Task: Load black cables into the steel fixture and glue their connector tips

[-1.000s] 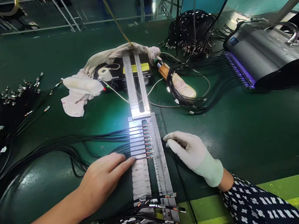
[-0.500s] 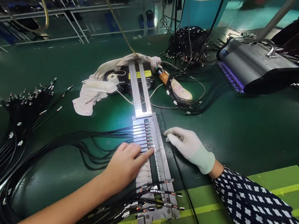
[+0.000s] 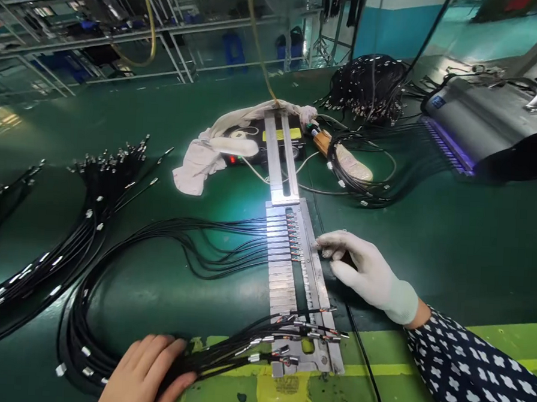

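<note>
A metal fixture [image 3: 282, 286] lies on the green table, with several black cables [image 3: 231, 225] seated side by side in its upper slots under a bright light. At the bottom edge, my bare left hand [image 3: 145, 371] is closed around a bundle of black cables [image 3: 238, 349], whose stripped, metal-tipped ends lie across the fixture's lower end. Beside the fixture's right edge is my right hand [image 3: 366, 269] in a white glove, thumb and fingers apart, with nothing visible between them.
Cable bundles [image 3: 112, 175] lie at the left. Behind the fixture are a white cloth [image 3: 193, 170] and a black box [image 3: 298, 148]. A silver machine with purple light [image 3: 488, 122] and a cable pile [image 3: 369, 83] stand at the back right.
My left hand has left the fixture's slots, moved down and left, and closed on the cable bundle. My right thumb and fingers have spread apart. The view has shifted left.
</note>
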Tool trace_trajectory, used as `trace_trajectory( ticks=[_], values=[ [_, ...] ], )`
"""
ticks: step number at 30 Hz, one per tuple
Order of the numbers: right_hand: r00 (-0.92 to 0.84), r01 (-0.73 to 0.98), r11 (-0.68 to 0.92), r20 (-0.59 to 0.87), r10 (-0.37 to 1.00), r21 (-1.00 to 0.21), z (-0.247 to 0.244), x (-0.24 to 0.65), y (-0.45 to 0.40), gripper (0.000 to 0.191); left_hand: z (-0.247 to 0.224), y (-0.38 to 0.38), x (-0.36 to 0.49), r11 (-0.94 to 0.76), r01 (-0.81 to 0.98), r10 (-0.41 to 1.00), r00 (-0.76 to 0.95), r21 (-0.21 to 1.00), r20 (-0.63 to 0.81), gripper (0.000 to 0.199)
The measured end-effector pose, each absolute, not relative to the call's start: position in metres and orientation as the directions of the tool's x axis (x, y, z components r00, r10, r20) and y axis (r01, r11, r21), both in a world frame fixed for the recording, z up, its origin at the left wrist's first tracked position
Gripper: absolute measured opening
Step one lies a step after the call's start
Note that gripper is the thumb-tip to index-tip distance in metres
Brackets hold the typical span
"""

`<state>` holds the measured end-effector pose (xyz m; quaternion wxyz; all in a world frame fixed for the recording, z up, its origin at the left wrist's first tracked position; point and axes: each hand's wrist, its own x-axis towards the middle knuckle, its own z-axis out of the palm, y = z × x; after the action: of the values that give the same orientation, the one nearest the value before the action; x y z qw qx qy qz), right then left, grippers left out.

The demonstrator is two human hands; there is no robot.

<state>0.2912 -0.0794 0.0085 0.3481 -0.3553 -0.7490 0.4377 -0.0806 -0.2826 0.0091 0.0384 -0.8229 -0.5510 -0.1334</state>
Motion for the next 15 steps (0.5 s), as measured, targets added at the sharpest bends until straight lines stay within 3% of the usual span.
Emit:
trace_trajectory(
  ticks=[3,7,15],
  values=[
    [-0.642,0.197,0.5,0.274,0.716,-0.843,0.017,0.285,-0.091,0.038,0.005,-0.262,-0.105,-0.531,0.839,0.839,0.503,0.114,0.207,0.021],
    [-0.764,0.184,0.612,0.28,0.581,-0.769,0.028,0.277,-0.121,0.025,0.022,-0.221,-0.128,-0.629,0.759,0.777,0.618,0.166,0.117,0.018],
    [-0.793,0.213,0.622,0.237,0.56,-0.754,0.04,0.278,-0.157,0.014,0.035,-0.213,-0.089,-0.314,0.716,0.85,0.504,0.623,-0.151,0.015]
  ],
)
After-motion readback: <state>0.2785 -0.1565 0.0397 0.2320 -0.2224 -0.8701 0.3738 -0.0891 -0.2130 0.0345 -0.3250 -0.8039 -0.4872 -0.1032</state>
